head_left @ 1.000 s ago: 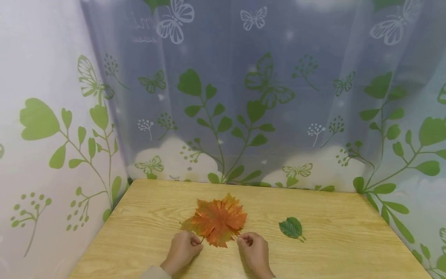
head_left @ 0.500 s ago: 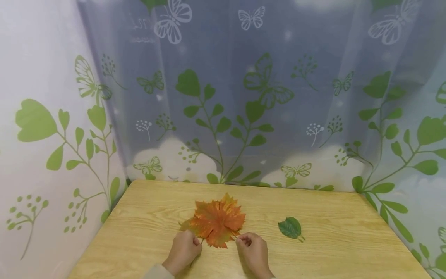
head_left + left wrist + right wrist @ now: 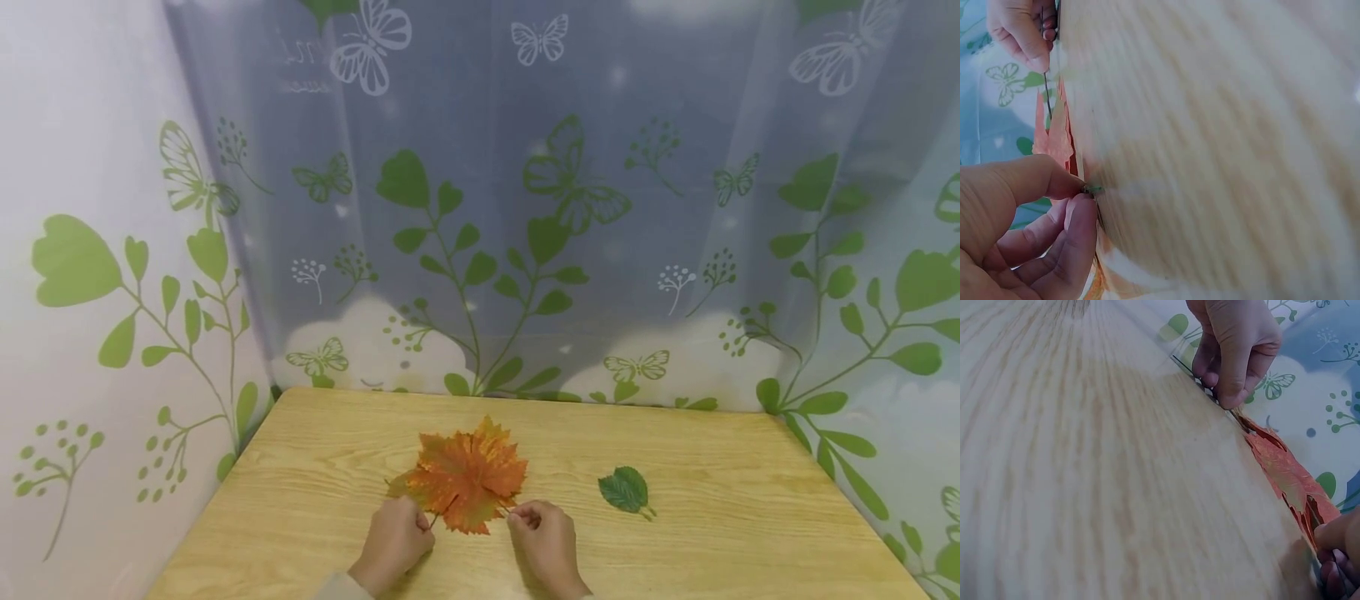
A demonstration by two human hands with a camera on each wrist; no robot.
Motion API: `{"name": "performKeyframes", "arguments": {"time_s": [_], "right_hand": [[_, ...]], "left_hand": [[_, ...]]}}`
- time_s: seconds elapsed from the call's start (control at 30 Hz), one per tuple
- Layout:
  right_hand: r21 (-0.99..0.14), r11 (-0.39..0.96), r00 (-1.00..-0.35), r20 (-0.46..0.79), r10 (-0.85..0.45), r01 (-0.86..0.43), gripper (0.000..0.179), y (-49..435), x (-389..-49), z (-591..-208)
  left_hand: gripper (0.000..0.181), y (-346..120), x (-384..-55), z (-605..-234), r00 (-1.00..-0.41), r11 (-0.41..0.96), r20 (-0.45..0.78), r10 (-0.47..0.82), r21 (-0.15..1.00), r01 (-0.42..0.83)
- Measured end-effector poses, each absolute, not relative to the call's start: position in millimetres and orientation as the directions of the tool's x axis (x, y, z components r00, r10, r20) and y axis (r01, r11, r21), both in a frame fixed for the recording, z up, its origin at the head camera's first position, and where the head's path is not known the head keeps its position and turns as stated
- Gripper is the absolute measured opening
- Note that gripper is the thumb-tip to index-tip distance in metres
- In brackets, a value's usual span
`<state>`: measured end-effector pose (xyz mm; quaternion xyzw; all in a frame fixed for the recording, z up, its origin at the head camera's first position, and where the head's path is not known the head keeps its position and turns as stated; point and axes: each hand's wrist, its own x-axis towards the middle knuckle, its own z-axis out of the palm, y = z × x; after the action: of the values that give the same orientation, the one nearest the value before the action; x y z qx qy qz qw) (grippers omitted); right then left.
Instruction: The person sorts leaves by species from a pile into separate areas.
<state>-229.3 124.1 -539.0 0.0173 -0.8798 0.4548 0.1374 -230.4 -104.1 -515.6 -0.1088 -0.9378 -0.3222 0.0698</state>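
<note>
Overlapping orange-red maple leaves (image 3: 472,475), apparently artificial, lie on the wooden table in front of both hands. My left hand (image 3: 393,542), at their lower left, pinches a thin dark stem between thumb and fingers. On the lower right, my right hand (image 3: 547,542) pinches another thin stem (image 3: 507,509). From the left wrist view, a small green tip (image 3: 1094,189) pokes out of the left fingers' pinch. The right wrist view has the left hand's stem (image 3: 1184,367) running past its fingers. How many leaves overlap is hard to tell.
A small dark green leaf (image 3: 624,489) with a short stem lies to the right of the right hand. The light wooden table (image 3: 712,533) ends at a curtain (image 3: 480,208) printed with plants and butterflies, behind and at both sides.
Both hands keep their pinch on the stems. Hands and maple leaves appear slightly further left than a second ago, as does the whole view; little else differs.
</note>
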Motion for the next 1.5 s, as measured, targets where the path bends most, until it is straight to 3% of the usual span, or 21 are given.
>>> {"name": "performKeyframes", "arguments": {"time_s": [0.37, 0.7, 1.03, 1.5], "right_hand": [[-0.812, 0.556, -0.945, 0.299, 0.137, -0.176, 0.006, 136.9, -229.1, -506.7], [-0.843, 0.529, -0.935, 0.258, 0.244, -0.095, 0.008, 181.0, -217.9, -480.5], [-0.842, 0.534, -0.931, 0.126, 0.343, 0.083, 0.020, 230.8, -195.2, -481.6], [-0.831, 0.525, -0.871, 0.109, 0.479, 0.185, 0.025, 256.9, -178.8, -502.2]], "left_hand": [[0.018, -113.6, -232.9, -516.9, -0.962, 0.703, 0.196, 0.189, 0.657, 0.272], [0.014, -120.1, -232.6, -519.2, -0.951, 0.662, 0.228, 0.207, 0.683, 0.308], [0.006, -124.1, -230.7, -516.2, -0.978, 0.578, 0.098, 0.185, 0.794, 0.188], [0.006, -132.4, -230.4, -509.6, -0.976, 0.461, -0.045, 0.212, 0.885, 0.059]]}}
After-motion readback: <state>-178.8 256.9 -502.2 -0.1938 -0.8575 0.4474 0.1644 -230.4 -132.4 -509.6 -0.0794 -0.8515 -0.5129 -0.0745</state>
